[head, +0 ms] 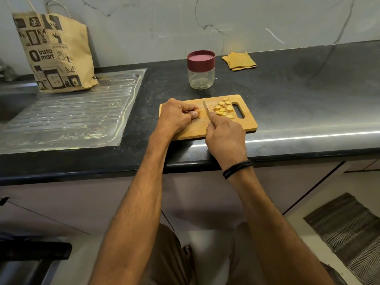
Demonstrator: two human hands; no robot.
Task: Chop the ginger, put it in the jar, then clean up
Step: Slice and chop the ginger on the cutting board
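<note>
Ginger slices (pixel 223 109) are lying in a loose heap on the right half of a wooden cutting board (pixel 249 123), just beside its handle slot; the heap is stretching from the far edge of the board toward the near right. The remaining ginger piece (pixel 197 110) is sitting near the middle of the board, almost wholly hidden, so its long axis cannot be told. The left hand (pixel 177 116) is pressing down on it, with the fingers (pixel 190 109) curling tightly together and pinching the piece against the thumb. The right hand (pixel 225 136) is gripping a knife (pixel 206 109), its fingers clamping round the handle, which is out of sight. The blade is standing edge-down between the ginger piece and the slices, pointing away from the person and slightly left. A black band (pixel 237 168) is circling the right wrist.

The board is lying lengthwise along the front of a dark worktop (pixel 298 99), slot end to the right. Behind it a clear jar (pixel 201 78) is standing upright, carrying its maroon lid (pixel 201 59). A folded yellow cloth (pixel 239 61) is resting near the wall, to the right of the jar. To the left, a printed paper bag (pixel 57 52) is standing at the back of a steel draining board (pixel 72 116).
</note>
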